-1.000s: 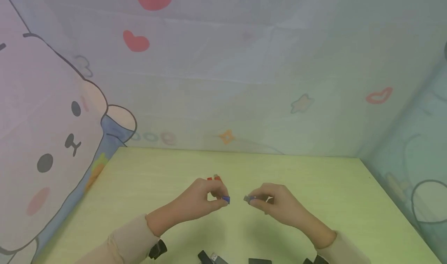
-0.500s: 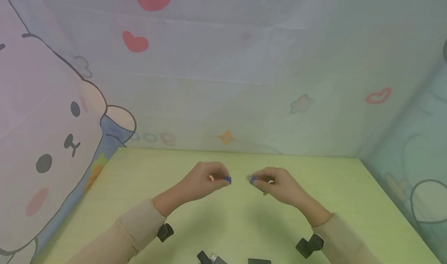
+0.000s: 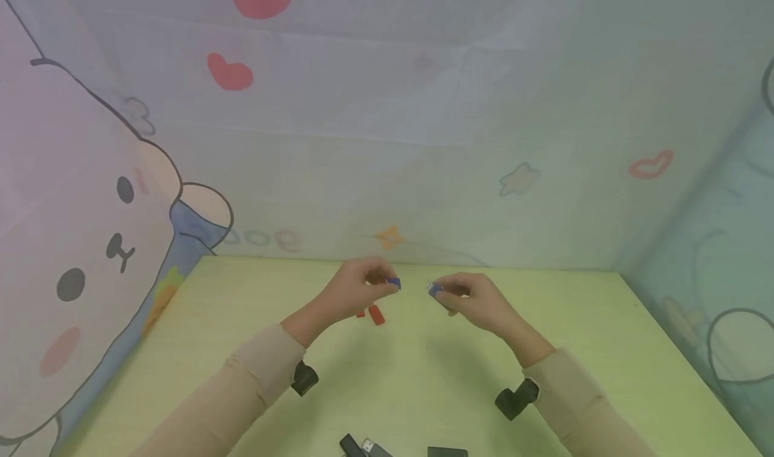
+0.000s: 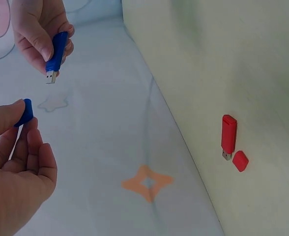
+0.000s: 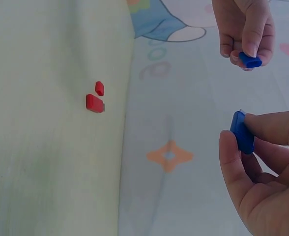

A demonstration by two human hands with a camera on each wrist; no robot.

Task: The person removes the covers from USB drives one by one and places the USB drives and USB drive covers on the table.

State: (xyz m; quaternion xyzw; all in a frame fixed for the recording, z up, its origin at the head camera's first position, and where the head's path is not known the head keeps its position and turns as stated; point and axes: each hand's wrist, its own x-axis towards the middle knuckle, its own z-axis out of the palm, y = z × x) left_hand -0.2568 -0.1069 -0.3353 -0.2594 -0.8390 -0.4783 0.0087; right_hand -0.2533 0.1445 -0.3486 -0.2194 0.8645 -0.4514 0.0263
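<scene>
Left hand (image 3: pixel 351 286) and right hand (image 3: pixel 482 302) have shifted forward, perhaps upward, grips pinched on blue cap (image 4: pixel 25 114) and blue stick (image 4: pixel 58 52) respectively, which stay apart: still uncapped.

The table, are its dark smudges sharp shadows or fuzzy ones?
Head view: soft, fuzzy shadows on the table, below the left hand and right hand; left wrist view: fuzzy dark patches, though the red stick looks clear; right wrist view: dim, blurry patches.

Mid-frame in the head view: two hands (image 3: pixel 351 289) (image 3: pixel 486 300), one blue USB stick (image 4: pixel 57 51), one blue cap (image 4: pixel 25 113). Just below: one red USB stick (image 3: pixel 377 315), one red cap (image 4: pixel 241 161). Lower down: two black wrist cameras (image 3: pixel 305 378) (image 3: pixel 512 402). At the bottom edge: one grey USB stick (image 3: pixel 377 449), two dark pieces (image 3: pixel 352 445) (image 3: pixel 447 451).
</scene>
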